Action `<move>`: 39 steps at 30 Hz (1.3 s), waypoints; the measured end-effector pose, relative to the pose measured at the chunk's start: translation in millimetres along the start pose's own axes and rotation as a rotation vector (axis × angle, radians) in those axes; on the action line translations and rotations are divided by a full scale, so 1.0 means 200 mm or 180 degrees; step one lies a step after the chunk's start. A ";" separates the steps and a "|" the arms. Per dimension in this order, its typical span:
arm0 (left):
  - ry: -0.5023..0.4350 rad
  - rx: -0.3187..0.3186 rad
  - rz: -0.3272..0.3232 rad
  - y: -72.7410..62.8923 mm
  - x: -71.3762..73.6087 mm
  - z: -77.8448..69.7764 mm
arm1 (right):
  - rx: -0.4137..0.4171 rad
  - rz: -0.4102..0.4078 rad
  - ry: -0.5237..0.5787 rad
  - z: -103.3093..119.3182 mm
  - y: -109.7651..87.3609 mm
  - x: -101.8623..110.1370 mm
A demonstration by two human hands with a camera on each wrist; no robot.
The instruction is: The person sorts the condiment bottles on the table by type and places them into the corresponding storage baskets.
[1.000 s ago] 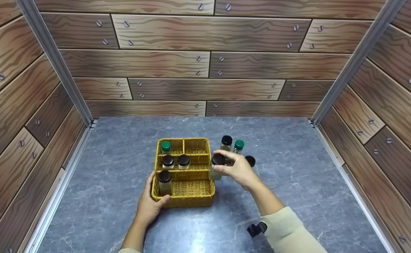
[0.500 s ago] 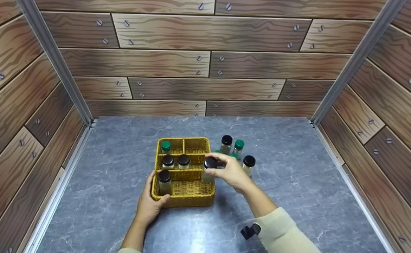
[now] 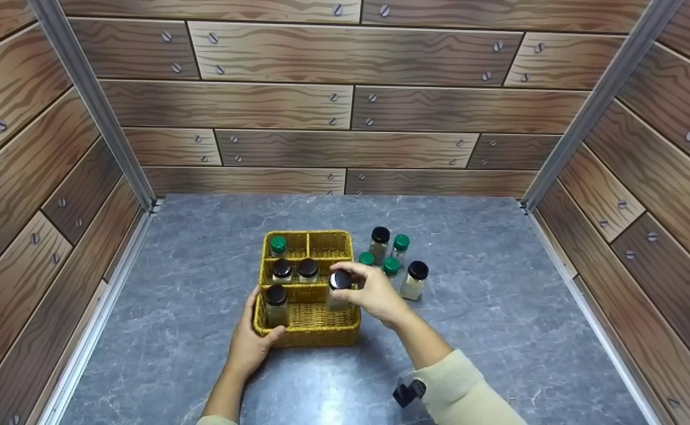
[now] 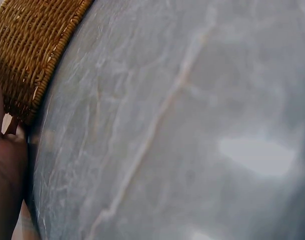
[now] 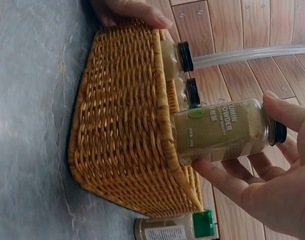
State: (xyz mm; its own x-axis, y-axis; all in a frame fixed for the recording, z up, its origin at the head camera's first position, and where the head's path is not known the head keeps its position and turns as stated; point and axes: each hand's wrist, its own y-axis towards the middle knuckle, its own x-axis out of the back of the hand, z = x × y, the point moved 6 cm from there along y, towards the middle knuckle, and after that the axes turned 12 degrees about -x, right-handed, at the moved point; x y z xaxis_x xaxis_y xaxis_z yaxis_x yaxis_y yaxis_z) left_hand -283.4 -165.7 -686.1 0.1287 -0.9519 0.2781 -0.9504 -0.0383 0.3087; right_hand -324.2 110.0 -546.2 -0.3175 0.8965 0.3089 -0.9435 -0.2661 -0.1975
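A divided wicker basket [image 3: 321,337] stands on the table, gripped at its front left corner by my left hand [image 3: 249,345], with the thumb at the front rim and the fingers along the side. My right hand [image 3: 377,298] holds a black-capped cumin powder jar [image 5: 222,130] between thumb and fingers. That jar is over the right part of the front compartment, its base overlapping the rim in the right wrist view. Another black-capped jar [image 3: 277,307] stands at the left of this compartment. Two black-capped jars [image 3: 308,269] fill part of the middle row, and a green-capped jar [image 3: 278,245] sits back left.
Right of the basket, several spice jars stand on the table: a tall black-capped one [image 3: 379,242], a black-capped one [image 3: 415,280] nearer, and green-capped ones [image 3: 401,245] between. Wood-patterned walls [image 3: 345,106] enclose the grey marbled table [image 3: 203,236] at back and sides.
My right hand has carried the cumin powder jar leftward from beside the basket's right edge to over the front compartment. The jars behind it now show. My left hand has stayed on the basket.
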 end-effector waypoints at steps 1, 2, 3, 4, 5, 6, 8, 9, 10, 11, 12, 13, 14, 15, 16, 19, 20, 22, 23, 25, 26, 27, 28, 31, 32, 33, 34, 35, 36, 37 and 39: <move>-0.0015 0.0015 0.0003 0.00 0.00 0.00 | -0.0006 0.0009 -0.0012 0.00 0.00 -0.01; -0.0022 0.0022 0.0007 0.00 0.00 0.00 | -0.0007 0.0015 -0.0026 0.00 0.00 -0.02; -0.0022 0.0036 0.0007 0.00 0.00 0.00 | -0.0009 0.0020 -0.0034 0.00 0.00 -0.03; -0.0023 0.0037 0.0008 0.00 0.00 0.00 | 0.0000 0.0025 -0.0037 0.00 0.01 -0.04; -0.0028 0.0033 0.0007 0.00 0.00 0.00 | 0.0003 0.0029 -0.0040 0.00 0.01 -0.05; -0.0027 0.0029 0.0006 0.00 0.00 0.00 | 0.0016 0.0031 -0.0045 0.00 0.01 -0.06; -0.0028 0.0030 0.0009 0.00 0.00 0.00 | 0.0044 0.0029 -0.0065 -0.01 0.01 -0.08; -0.0027 0.0033 0.0013 0.00 0.00 -0.01 | 0.0054 0.0030 -0.0078 -0.01 0.02 -0.09; -0.0032 0.0031 0.0019 0.00 0.00 -0.01 | 0.0063 0.0036 -0.0087 -0.01 0.02 -0.10; -0.0033 0.0029 0.0022 0.00 0.00 -0.01 | 0.0063 0.0043 -0.0094 -0.01 0.02 -0.12; -0.0027 0.0028 0.0023 0.00 0.00 -0.01 | 0.0071 0.0049 -0.0105 -0.01 0.02 -0.13; -0.0022 0.0027 0.0026 0.00 0.00 -0.01 | 0.0077 0.0063 -0.0103 -0.01 0.02 -0.14; -0.0018 0.0028 0.0026 0.00 0.00 -0.01 | 0.0092 0.0073 -0.0108 -0.01 0.03 -0.15; -0.0018 0.0024 0.0021 0.00 0.00 -0.01 | 0.0109 0.0082 -0.0112 -0.01 0.03 -0.16; -0.0015 0.0021 0.0016 0.00 0.00 -0.01 | 0.0115 0.0089 -0.0111 -0.01 0.03 -0.17; -0.0017 0.0016 0.0019 0.00 0.00 -0.01 | 0.0137 0.0098 -0.0101 -0.01 0.03 -0.19; -0.0020 0.0017 0.0023 0.00 0.00 -0.01 | 0.0138 0.0086 -0.0113 -0.02 0.03 -0.20; -0.0014 0.0014 0.0029 0.00 0.00 -0.01 | 0.0117 0.0084 -0.0100 -0.02 0.03 -0.21; -0.0016 0.0006 0.0028 0.00 0.00 -0.01 | 0.0112 0.0081 -0.0096 -0.03 0.04 -0.22; -0.0008 0.0012 0.0023 0.00 0.00 -0.01 | 0.0113 0.0072 -0.0115 -0.04 0.04 -0.23; -0.0005 0.0012 0.0015 0.00 0.00 -0.01 | 0.0104 0.0072 -0.0131 -0.04 0.04 -0.24; -0.0011 0.0009 0.0006 0.00 0.00 -0.01 | 0.0097 0.0075 -0.0144 -0.04 0.05 -0.25; -0.0009 -0.0005 -0.0003 0.00 0.00 -0.01 | 0.0087 0.0073 -0.0163 -0.05 0.05 -0.25; 0.0003 -0.0041 -0.0004 0.00 0.00 -0.01 | 0.0104 0.0071 -0.0252 -0.05 0.05 -0.27; -0.0011 -0.0043 -0.0008 0.00 0.00 0.00 | 0.0097 0.0073 -0.0262 -0.05 0.06 -0.28; -0.0018 -0.0044 -0.0006 0.00 0.00 0.00 | 0.0105 0.0070 -0.0281 -0.05 0.06 -0.28; -0.0020 -0.0049 -0.0006 0.00 0.00 0.00 | 0.0112 0.0065 -0.0293 -0.05 0.06 -0.29; -0.0033 -0.0036 -0.0006 0.00 0.00 0.00 | 0.0117 0.0056 -0.0311 -0.06 0.06 -0.29; -0.0055 -0.0023 -0.0014 0.00 0.00 0.00 | 0.0123 0.0048 -0.0328 -0.06 0.06 -0.30; -0.0078 -0.0013 -0.0021 0.00 0.00 0.00 | 0.0111 0.0049 -0.0314 -0.06 0.07 -0.30; -0.0083 -0.0023 -0.0008 0.00 0.00 0.00 | 0.0079 0.0033 -0.0309 -0.06 0.07 -0.31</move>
State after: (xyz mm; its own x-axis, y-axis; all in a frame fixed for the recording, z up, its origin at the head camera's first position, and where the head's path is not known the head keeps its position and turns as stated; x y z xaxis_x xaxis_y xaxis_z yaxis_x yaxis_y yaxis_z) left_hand -283.6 -165.0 -686.0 0.1236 -0.9594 0.2536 -0.9480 -0.0386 0.3158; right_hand -317.0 54.6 -579.8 -0.3338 0.8555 0.3959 -0.9418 -0.2849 -0.1786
